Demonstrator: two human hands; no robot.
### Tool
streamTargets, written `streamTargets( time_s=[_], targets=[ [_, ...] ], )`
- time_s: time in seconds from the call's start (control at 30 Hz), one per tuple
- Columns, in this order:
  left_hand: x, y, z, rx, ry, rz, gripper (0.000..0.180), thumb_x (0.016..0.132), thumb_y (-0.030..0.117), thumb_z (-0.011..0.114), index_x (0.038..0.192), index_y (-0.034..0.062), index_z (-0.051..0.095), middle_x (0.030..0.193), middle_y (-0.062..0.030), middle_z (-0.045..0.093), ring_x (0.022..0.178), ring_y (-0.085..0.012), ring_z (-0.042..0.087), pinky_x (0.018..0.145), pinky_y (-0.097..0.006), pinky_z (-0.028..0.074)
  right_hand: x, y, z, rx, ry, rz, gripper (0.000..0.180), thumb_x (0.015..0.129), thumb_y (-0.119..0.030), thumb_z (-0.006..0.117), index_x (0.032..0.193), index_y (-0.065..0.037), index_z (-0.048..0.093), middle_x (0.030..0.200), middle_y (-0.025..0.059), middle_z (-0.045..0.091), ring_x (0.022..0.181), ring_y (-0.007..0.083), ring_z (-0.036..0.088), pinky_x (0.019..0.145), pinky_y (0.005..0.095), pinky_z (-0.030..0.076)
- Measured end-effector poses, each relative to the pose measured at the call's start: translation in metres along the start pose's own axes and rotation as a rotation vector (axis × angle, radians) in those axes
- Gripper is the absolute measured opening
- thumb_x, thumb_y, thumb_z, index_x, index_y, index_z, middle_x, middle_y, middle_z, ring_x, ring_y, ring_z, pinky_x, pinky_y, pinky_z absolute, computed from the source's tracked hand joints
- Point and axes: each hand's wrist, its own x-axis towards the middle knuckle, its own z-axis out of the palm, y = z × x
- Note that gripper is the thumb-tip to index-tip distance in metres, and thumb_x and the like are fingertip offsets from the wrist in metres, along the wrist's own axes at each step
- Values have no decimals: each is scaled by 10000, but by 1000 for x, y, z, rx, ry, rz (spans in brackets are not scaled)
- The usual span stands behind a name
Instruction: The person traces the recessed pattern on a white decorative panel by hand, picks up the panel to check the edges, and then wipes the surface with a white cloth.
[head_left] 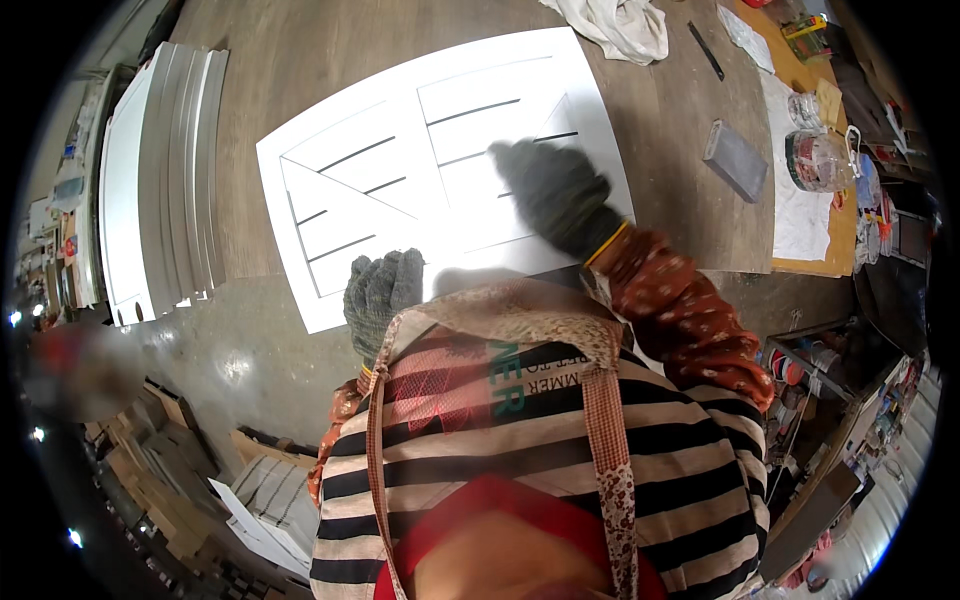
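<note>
A white rectangular panel (400, 160) with grooved lines and triangle shapes lies flat on a brown workbench (290, 60). My right hand (555, 190), in a dark grey glove, presses flat on the panel's right half, fingers together. My left hand (382, 290), in a lighter grey knit glove, rests on the panel's near edge with the fingers curled over it. I cannot tell if anything lies under the right palm.
A stack of white panels (160, 170) stands at the left of the bench. A grey block (735, 158), a white rag (620, 25), a dark pen-like tool (706, 50) and clear plastic containers (820, 160) lie to the right. Cardboard pieces (170, 470) sit on the floor.
</note>
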Motion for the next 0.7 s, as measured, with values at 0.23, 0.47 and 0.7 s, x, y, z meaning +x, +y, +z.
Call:
streamTargets(
  time_s=[0.23, 0.47, 0.7],
  targets=[
    [3, 0, 12, -10, 23, -6, 483, 923, 283, 562, 1190, -119, 536, 1177, -234, 580, 1082, -286, 610, 944, -454, 511, -19, 2, 1, 24, 29, 76, 127, 924, -193, 552, 915, -102, 641, 729, 56, 634, 660, 189, 644, 547, 336, 507],
    [77, 76, -9, -314, 524, -523, 439, 910, 263, 577, 1177, -85, 571, 1139, -204, 608, 1038, -278, 625, 916, -458, 512, -24, -19, 25, 43, -204, 122, 171, 884, -246, 566, 917, -106, 658, 817, 52, 655, 720, 197, 652, 572, 387, 514],
    [0, -15, 36, -16, 9, 32, 392, 856, 246, 653, 1216, 94, 623, 1145, -67, 639, 1051, -229, 611, 918, -387, 498, -37, 19, -38, 79, 219, 319, 171, 918, -210, 556, 1029, -90, 606, 849, 120, 640, 728, 293, 645, 640, 436, 523]
  ],
)
